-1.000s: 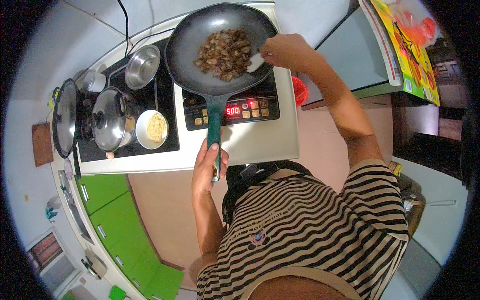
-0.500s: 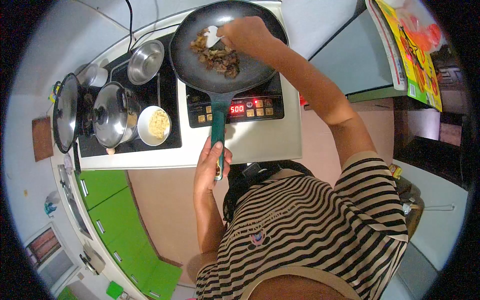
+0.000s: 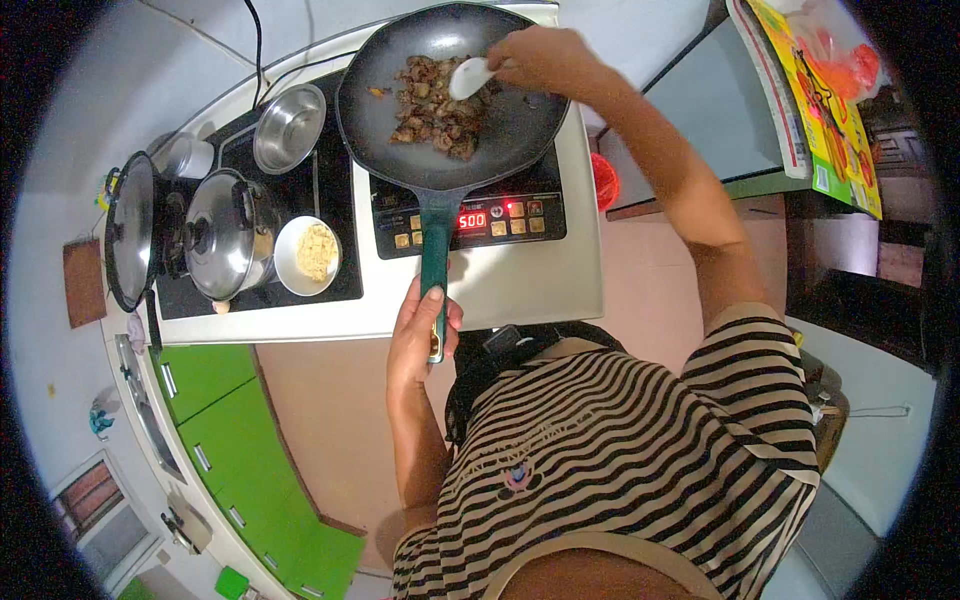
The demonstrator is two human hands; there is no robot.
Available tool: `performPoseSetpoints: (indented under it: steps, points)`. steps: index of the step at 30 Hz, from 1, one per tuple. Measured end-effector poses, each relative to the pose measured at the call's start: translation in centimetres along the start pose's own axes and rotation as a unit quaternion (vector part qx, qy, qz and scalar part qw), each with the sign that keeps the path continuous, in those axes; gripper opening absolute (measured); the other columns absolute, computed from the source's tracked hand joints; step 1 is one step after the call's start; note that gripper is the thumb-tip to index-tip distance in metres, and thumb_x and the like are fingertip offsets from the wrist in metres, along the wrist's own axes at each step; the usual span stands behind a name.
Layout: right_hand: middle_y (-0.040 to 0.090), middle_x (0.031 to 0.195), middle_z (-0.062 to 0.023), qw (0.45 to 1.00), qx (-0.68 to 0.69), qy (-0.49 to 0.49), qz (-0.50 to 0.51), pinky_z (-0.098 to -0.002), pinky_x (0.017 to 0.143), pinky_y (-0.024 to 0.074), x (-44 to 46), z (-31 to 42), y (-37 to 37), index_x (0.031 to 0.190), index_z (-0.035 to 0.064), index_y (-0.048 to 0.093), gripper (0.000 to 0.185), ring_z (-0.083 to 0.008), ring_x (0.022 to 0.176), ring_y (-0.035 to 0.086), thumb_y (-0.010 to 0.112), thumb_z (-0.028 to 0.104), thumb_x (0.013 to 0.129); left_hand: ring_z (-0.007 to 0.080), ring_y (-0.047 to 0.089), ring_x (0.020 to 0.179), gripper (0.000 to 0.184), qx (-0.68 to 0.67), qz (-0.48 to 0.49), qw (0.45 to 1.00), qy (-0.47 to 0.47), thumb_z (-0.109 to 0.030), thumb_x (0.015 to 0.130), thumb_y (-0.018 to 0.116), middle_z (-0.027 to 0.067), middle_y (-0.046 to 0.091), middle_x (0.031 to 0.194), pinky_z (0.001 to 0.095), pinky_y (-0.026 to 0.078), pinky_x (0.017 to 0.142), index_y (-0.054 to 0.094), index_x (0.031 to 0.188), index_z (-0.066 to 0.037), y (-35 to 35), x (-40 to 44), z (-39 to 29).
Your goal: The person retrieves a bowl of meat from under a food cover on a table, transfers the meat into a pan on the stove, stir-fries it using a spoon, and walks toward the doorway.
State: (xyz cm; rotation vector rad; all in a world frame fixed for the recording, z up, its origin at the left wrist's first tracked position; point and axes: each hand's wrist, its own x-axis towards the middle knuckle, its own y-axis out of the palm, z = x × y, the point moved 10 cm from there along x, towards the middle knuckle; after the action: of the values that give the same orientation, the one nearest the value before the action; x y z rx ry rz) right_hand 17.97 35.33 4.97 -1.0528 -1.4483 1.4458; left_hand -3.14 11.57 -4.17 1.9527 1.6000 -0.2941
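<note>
My left hand (image 3: 413, 325) is wrapped round the green handle of a dark frying pan (image 3: 380, 140), its thumb lying along the top. The pan sits on an induction cooker (image 3: 535, 207) with a lit red display. Browned, chopped pieces of food (image 3: 432, 110) lie in a heap in the middle of the pan. Over the pan's right side, my right hand (image 3: 545, 60) grips a white spoon (image 3: 468, 78). The spoon's bowl is at the upper right edge of the food; my fingers cover its handle.
Left of the pan stand a steel bowl (image 3: 290, 128), a white bowl (image 3: 292, 262) of pale yellow chopped food and a lidded pot (image 3: 218, 232). Further left is another glass lid (image 3: 133, 230). A red basket (image 3: 605, 182) shows beyond the counter's right edge.
My right hand has moved right with the spoon, away from the pan's upper left. The food is now gathered more together in the middle. My left hand stays on the handle.
</note>
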Motion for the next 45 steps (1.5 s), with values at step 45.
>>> performPoseSetpoints:
  steps: [45]
  points:
    - [0.068,0.097,-0.0108,0.928,0.348,-0.13,-0.024,-0.0325,0.08,0.0479,5.2,2.5,5.4,0.107,0.009,0.067,0.03,-0.0209,0.087,0.063,0.048,0.027,0.094,0.0069,0.037,0.038,0.046,0.013,0.006,1.0,0.002,-0.036,0.096,0.048,0.0041,0.051,0.065,0.0185,0.029,0.033,0.045,0.129,-0.005,0.0,0.0,0.1]
